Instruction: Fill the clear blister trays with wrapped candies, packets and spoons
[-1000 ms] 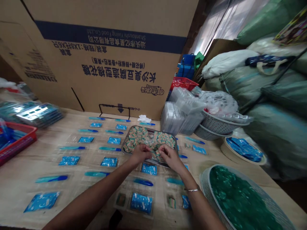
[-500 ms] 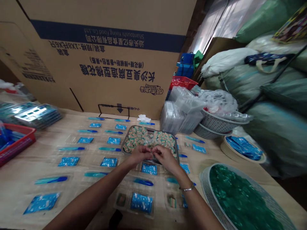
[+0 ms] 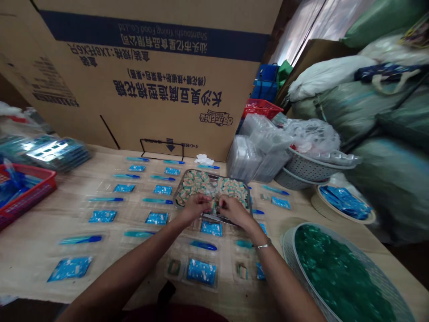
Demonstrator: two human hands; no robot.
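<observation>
- The left hand (image 3: 196, 206) and right hand (image 3: 233, 210) are held close together, fingers curled inward, with the fingertips (image 3: 214, 202) meeting in a pinch.
- Between them sits what looks like a small pale sachet (image 3: 213, 205), mostly hidden by the fingers, so I can't be sure of it.
- The steel tray (image 3: 201, 171) lies straight ahead of the hands, and both are over its near edge. Neither hand is clearly nearer; they sit about evenly either side of its middle.
- Its long axis appears to run crosswise, left to right in front of the person.
- Loose printed sachets (image 3: 192, 188) fill the tray in a low heap.
- A bangle (image 3: 263, 245) circles the right wrist.
- Clear plastic inserts (image 3: 201, 270) lie in rows on both sides of the tray, holding blue packets (image 3: 204, 271) and blue spoons (image 3: 203, 245).
- A white basket (image 3: 288, 250) heaped with green packets (image 3: 338, 277) sits at the right front of the table (image 3: 30, 250).
- Further right, a round tray (image 3: 345, 203) holds more blue packets; at far left stands a red crate (image 3: 50, 179).
- Behind the steel tray are stacked clear inserts (image 3: 254, 158) and nested white colanders (image 3: 311, 167).
- Along the back, a large cardboard box (image 3: 144, 85) stands on the left, with bulging green sacks (image 3: 378, 120) on the right.
</observation>
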